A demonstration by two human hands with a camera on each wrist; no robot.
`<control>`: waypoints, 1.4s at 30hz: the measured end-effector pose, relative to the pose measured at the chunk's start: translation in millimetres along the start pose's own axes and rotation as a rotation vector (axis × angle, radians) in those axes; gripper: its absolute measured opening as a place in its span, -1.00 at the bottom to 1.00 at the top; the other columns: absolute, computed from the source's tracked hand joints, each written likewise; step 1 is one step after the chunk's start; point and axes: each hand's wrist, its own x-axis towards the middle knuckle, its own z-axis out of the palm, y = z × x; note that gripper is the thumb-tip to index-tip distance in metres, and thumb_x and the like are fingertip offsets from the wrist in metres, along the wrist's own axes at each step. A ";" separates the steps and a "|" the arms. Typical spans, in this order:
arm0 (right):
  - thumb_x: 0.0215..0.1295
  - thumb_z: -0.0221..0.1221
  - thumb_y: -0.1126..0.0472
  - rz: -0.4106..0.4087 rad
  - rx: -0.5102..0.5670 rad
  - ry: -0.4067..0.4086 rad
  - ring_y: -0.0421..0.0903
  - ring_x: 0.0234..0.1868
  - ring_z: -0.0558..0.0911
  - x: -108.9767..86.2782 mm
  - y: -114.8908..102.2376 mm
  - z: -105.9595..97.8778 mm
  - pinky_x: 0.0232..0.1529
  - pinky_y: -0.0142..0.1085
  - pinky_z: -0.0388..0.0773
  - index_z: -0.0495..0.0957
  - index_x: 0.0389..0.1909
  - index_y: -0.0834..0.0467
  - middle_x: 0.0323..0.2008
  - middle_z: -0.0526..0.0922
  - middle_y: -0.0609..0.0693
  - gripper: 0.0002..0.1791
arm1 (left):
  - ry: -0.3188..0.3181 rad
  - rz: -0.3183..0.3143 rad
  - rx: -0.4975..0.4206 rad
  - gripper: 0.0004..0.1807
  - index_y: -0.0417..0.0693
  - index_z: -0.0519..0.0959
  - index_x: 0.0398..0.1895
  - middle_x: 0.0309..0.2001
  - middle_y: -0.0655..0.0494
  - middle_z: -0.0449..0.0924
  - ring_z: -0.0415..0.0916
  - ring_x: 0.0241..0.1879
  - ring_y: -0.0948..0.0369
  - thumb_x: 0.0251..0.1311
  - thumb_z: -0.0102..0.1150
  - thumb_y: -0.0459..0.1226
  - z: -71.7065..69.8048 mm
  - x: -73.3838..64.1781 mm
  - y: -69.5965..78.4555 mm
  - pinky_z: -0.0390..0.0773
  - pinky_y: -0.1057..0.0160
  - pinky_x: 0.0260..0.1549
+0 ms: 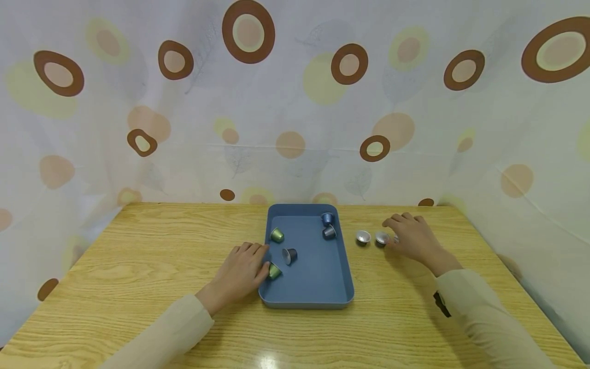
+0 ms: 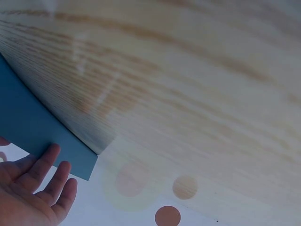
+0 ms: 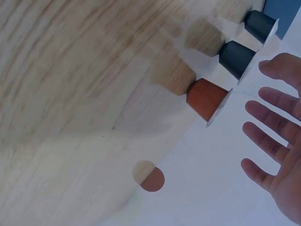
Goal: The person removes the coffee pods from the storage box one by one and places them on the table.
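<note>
A blue tray [image 1: 306,303] on the table holds several coffee capsules, among them a green capsule [image 1: 277,235], a second green capsule [image 1: 274,271], a dark grey capsule [image 1: 290,255] and a blue capsule [image 1: 327,219]. My left hand [image 1: 241,270] rests at the tray's left wall, its fingertips at the rim beside the nearer green capsule. To the right of the tray, three capsules stand foil side up in a row: two dark capsules [image 3: 237,59] and an orange-brown capsule [image 3: 206,100]. My right hand [image 1: 413,238] hovers over them with spread fingers, holding nothing and partly hiding the orange-brown one.
The wooden table [image 1: 161,256] stretches to both sides of the tray. A patterned cloth [image 1: 295,102] hangs behind the table and along its sides. Under the right sleeve shows a small dark object [image 1: 441,305].
</note>
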 end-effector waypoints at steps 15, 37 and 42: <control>0.09 0.23 0.10 -0.073 -0.013 0.043 0.11 -0.05 0.47 12.0 -23.0 4.1 -0.03 0.13 0.36 0.54 -0.08 0.18 -0.11 0.58 0.09 -0.63 | 0.002 -0.001 0.004 -0.55 -0.17 0.43 0.14 0.00 0.01 0.54 0.44 0.02 0.06 0.29 -0.12 -0.11 -0.8 -0.4 0.9 0.45 0.10 -0.04; 0.11 0.22 0.10 -0.187 -0.009 0.141 0.03 -0.13 0.50 34.5 -58.3 12.6 -0.03 0.02 0.41 0.55 -0.13 0.14 -0.19 0.60 0.02 -0.69 | 0.003 0.000 0.008 -0.55 -0.16 0.44 0.13 0.00 0.02 0.54 0.44 0.01 0.07 0.28 -0.11 -0.10 1.4 0.1 -0.5 0.45 0.11 -0.04; 0.11 0.22 0.07 -0.216 -0.006 0.159 0.01 -0.11 0.50 42.1 -64.7 16.1 -0.03 0.01 0.41 0.55 -0.13 0.12 -0.18 0.59 0.00 -0.68 | 0.003 -0.002 0.000 -0.55 -0.16 0.44 0.13 -0.01 0.02 0.54 0.44 0.01 0.06 0.28 -0.10 -0.11 0.7 0.0 -0.3 0.45 0.10 -0.04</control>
